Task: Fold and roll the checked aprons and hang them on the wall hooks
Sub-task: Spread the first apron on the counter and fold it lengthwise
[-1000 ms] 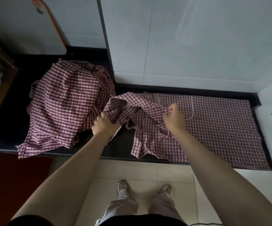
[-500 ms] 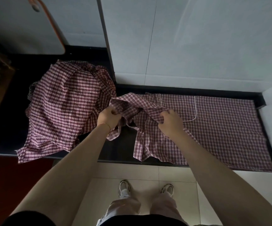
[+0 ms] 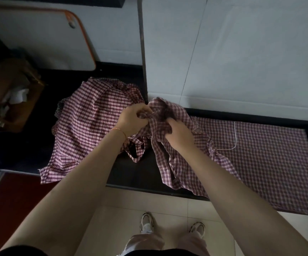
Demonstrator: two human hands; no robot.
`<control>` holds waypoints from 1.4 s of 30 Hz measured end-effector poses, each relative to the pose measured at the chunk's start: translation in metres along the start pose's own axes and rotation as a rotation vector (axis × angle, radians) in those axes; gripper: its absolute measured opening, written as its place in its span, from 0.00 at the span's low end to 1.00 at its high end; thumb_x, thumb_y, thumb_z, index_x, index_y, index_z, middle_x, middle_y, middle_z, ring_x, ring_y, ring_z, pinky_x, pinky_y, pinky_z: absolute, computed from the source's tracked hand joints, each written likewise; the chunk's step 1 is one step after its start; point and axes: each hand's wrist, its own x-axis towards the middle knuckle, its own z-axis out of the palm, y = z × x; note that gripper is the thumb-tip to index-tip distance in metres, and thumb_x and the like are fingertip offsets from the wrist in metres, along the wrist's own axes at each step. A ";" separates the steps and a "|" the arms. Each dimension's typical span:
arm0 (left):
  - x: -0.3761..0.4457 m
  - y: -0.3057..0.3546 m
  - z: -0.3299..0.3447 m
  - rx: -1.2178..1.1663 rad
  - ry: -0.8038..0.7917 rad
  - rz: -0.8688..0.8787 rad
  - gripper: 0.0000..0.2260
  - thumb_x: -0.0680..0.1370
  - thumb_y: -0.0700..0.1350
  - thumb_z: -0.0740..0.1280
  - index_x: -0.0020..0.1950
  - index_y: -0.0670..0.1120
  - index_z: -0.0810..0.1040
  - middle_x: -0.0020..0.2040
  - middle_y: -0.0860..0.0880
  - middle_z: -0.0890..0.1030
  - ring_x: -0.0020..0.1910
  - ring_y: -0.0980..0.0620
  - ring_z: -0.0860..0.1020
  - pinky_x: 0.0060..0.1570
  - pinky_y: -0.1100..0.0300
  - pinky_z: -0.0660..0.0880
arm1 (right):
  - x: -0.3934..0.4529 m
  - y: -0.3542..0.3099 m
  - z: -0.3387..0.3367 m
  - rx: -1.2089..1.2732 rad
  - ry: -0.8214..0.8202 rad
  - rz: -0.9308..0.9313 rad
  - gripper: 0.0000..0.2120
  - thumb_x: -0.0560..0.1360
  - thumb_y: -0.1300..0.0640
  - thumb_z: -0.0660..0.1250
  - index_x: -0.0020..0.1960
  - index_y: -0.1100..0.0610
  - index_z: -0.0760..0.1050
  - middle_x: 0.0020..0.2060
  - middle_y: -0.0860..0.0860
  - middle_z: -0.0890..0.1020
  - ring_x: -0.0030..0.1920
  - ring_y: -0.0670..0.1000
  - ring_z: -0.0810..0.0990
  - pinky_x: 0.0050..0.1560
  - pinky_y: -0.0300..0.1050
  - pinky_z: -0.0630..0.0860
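Observation:
A red-and-white checked apron (image 3: pixel 260 159) lies spread over the right part of the black counter (image 3: pixel 134 174), its left end bunched up and lifted. My left hand (image 3: pixel 131 121) grips that bunched cloth from the left, and my right hand (image 3: pixel 179 133) holds it from the right, fingers curled into the folds. A strap loop of the apron (image 3: pixel 136 150) hangs below my left wrist. A second checked apron (image 3: pixel 86 126) sits crumpled to the left, one corner drooping over the counter edge.
A white board with an orange rim (image 3: pixel 44 37) leans on the wall at the back left. A brown box with white scraps (image 3: pixel 10 100) stands at the far left. White wall tiles rise behind the counter. My feet are on pale floor tiles below.
Both hands have moved up and closer together, gathering the apron's left end into a tighter bunch near the wall corner. The camera has tilted upward a little.

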 end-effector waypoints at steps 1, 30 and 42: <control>0.001 -0.004 -0.003 0.031 -0.012 -0.002 0.12 0.73 0.38 0.73 0.51 0.53 0.81 0.50 0.56 0.81 0.49 0.56 0.78 0.50 0.69 0.74 | 0.003 -0.002 -0.001 -0.041 0.018 0.020 0.16 0.78 0.56 0.65 0.65 0.53 0.74 0.60 0.55 0.76 0.53 0.55 0.80 0.48 0.46 0.76; -0.021 -0.027 -0.038 1.201 -0.549 -0.576 0.19 0.78 0.56 0.64 0.64 0.47 0.77 0.65 0.45 0.78 0.70 0.41 0.70 0.75 0.39 0.55 | -0.018 0.037 -0.024 -0.271 -0.190 0.296 0.26 0.74 0.51 0.71 0.69 0.53 0.69 0.67 0.56 0.70 0.67 0.59 0.70 0.67 0.60 0.69; -0.027 -0.016 0.086 0.424 -0.267 -0.311 0.33 0.78 0.48 0.66 0.80 0.54 0.53 0.73 0.40 0.63 0.68 0.39 0.67 0.58 0.45 0.73 | -0.052 0.086 -0.008 -0.509 -0.288 0.259 0.28 0.77 0.45 0.66 0.74 0.49 0.63 0.70 0.56 0.69 0.68 0.59 0.69 0.71 0.60 0.58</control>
